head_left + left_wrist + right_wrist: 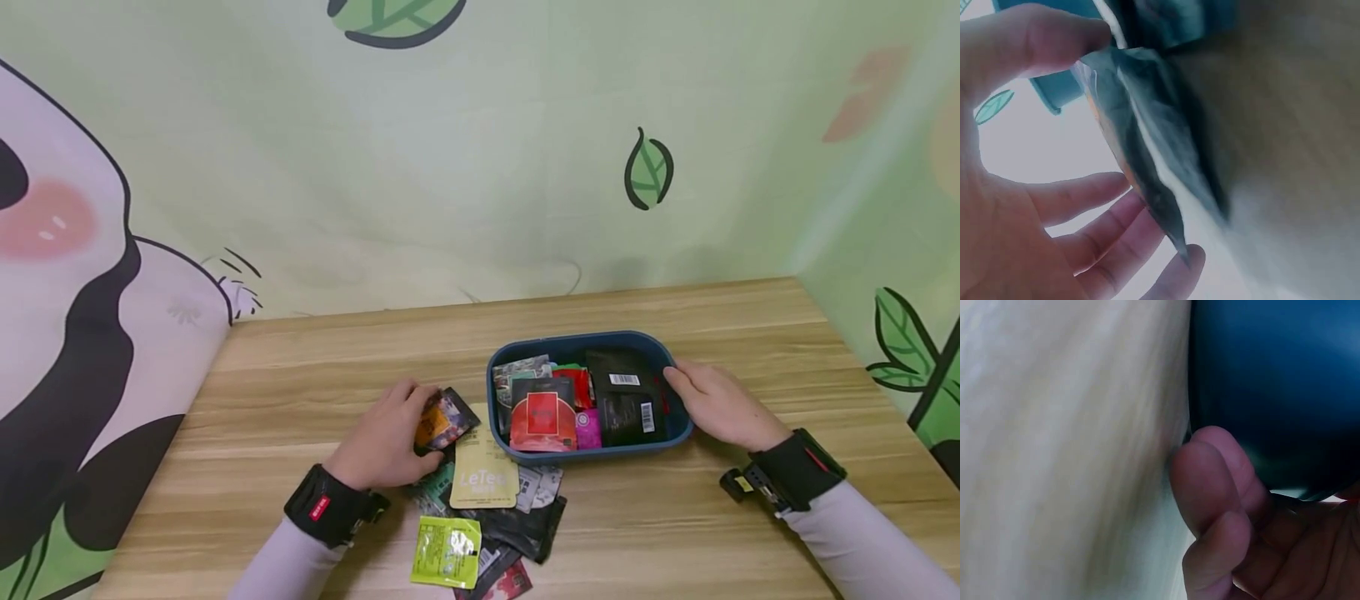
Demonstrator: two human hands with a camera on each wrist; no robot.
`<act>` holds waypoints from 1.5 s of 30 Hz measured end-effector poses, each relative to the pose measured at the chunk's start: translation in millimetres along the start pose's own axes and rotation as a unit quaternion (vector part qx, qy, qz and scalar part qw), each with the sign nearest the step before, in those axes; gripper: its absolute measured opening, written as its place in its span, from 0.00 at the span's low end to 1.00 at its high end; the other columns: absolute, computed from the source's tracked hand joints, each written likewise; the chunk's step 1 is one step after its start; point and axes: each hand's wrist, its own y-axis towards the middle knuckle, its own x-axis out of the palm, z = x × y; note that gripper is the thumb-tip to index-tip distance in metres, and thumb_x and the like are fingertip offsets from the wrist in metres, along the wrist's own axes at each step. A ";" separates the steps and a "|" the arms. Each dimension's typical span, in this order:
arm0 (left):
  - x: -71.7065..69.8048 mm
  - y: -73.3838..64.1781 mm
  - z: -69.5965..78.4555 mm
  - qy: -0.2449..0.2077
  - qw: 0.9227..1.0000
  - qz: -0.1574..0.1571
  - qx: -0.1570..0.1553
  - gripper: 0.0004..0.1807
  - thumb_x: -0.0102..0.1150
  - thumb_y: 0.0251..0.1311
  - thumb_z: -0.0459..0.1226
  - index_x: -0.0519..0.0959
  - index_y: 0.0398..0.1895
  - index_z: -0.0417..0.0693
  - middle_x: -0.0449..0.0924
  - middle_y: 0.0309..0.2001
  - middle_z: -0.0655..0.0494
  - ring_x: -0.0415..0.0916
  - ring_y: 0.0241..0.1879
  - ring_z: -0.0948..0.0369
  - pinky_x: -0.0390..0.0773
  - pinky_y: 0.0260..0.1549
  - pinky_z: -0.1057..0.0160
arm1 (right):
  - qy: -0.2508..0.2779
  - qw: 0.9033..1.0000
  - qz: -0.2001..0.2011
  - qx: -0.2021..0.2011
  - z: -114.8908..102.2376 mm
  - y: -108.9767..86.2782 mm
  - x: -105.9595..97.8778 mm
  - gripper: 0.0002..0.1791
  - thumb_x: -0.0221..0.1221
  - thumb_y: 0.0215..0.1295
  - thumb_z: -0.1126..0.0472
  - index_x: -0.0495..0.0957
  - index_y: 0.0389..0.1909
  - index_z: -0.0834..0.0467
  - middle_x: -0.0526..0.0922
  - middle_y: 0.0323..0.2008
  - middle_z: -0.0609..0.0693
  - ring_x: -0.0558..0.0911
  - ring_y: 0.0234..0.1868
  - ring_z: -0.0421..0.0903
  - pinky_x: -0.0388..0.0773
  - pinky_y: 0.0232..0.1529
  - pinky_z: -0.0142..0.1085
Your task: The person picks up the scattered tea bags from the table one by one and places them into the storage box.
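A dark sachet with an orange and purple print (448, 419) is between the thumb and fingers of my left hand (386, 433), over the left side of a loose pile. In the left wrist view the dark edges of the sachet (1129, 131) show between thumb and fingertips. My right hand (723, 404) grips the right end of a blue oval box (600, 457), thumb over the rim. Its fingers (1207, 487) curl against the outer wall in the right wrist view. Inside the box stand a red-and-black sachet (543, 417), black sachets (626, 408) and a pink one (588, 429).
Beside the box's front left lie a cream LeTea packet (483, 467), a yellow-green sachet (446, 550), a black packet (525, 527) and a red one (510, 583), overlapping on the wooden table (322, 358). A printed cloth wall (487, 167) rises behind the table.
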 end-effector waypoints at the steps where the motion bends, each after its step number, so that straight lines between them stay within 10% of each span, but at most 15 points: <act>1: -2.1 0.2 1.1 -0.003 1.000 0.003 -0.001 0.48 0.70 0.41 0.53 0.70 0.69 0.43 0.69 0.53 0.54 0.68 0.46 0.60 0.75 0.46 0.60 | -0.001 1.000 0.000 -0.001 0.2 0.0 0.3 0.37 0.34 0.79 0.45 0.65 0.70 0.72 0.75 0.61 0.69 0.72 0.63 0.64 0.68 0.60 0.58; 10: -29.3 17.1 23.0 -0.001 0.997 0.055 0.047 0.43 0.68 0.39 0.50 0.73 0.63 0.43 0.68 0.47 0.56 0.65 0.40 0.61 0.72 0.38 0.63 | 0.000 1.000 0.002 -0.005 1.6 -0.7 1.6 0.35 0.35 0.79 0.46 0.67 0.69 0.71 0.78 0.58 0.67 0.75 0.61 0.62 0.70 0.58 0.57; 18: -47.4 51.6 71.2 0.029 0.990 0.068 0.120 0.43 0.66 0.39 0.54 0.74 0.61 0.42 0.69 0.47 0.57 0.64 0.42 0.62 0.73 0.39 0.65 | -0.004 1.000 0.010 -0.009 3.3 -0.5 1.4 0.33 0.35 0.79 0.47 0.70 0.67 0.69 0.80 0.54 0.64 0.77 0.57 0.59 0.72 0.55 0.55; 32: -36.2 101.1 161.9 0.059 0.979 0.012 0.194 0.46 0.64 0.42 0.59 0.72 0.65 0.46 0.69 0.54 0.54 0.64 0.48 0.60 0.74 0.48 0.64 | -0.010 1.000 0.009 -0.005 3.0 1.0 1.1 0.34 0.35 0.79 0.46 0.71 0.66 0.69 0.80 0.54 0.63 0.78 0.57 0.58 0.73 0.55 0.55; 45: -34.9 124.0 196.6 0.111 0.970 0.017 0.213 0.44 0.62 0.41 0.60 0.74 0.63 0.47 0.71 0.53 0.54 0.67 0.50 0.61 0.74 0.49 0.65 | 0.005 1.000 -0.004 0.005 2.8 1.9 -0.6 0.34 0.33 0.79 0.43 0.73 0.64 0.64 0.83 0.46 0.53 0.79 0.44 0.46 0.75 0.46 0.44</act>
